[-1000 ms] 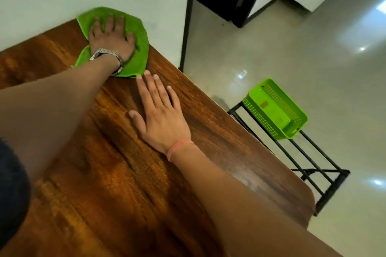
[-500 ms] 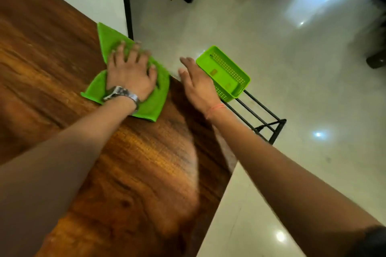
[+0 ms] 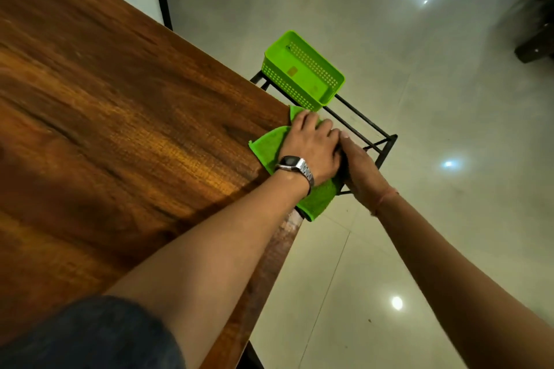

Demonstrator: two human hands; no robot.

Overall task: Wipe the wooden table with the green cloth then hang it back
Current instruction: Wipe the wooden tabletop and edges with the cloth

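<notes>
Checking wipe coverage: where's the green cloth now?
Head view: green cloth at the wooden table's right edge under the left hand, partly overhanging, near the green basket.

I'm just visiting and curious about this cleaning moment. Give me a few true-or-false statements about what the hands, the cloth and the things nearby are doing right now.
1. The left hand presses on the green cloth. True.
2. The cloth lies in the middle of the wooden table. False: it sits at the table's edge, partly hanging over it.
3. A watch is on the left wrist. True.
4. The green basket stands on the table. False: it rests on a black metal rack beside the table.
5. The right hand is far from the cloth. False: it is right next to the left hand at the cloth.
</notes>
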